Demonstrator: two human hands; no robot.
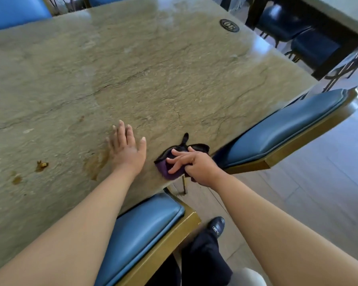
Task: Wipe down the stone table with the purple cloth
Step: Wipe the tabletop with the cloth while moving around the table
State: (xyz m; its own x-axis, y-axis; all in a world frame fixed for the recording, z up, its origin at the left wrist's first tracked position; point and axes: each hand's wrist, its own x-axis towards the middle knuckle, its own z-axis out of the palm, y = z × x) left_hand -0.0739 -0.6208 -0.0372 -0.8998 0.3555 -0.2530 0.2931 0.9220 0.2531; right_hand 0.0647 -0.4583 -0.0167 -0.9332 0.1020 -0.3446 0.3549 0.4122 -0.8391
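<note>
Nearest, blue chair seat (145, 230) tucked under the near edge of the stone table (153, 69). At the near right corner, purple cloth (170, 165), bunched, dark-edged, one tail pointing away; pressed down by right hand (194, 164), fingers spread over it, thumb side hidden, so true grip unclear. Just left, left hand (126, 147) flat on stone, fingers straight and slightly apart. Brown stains (41, 166) toward the near left edge. Farther on, wide bare slab. Second blue chair (283, 129) along the right edge.

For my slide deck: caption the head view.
Right hand grips purple cloth at stone table corner; left hand lies flat beside brown stains.
</note>
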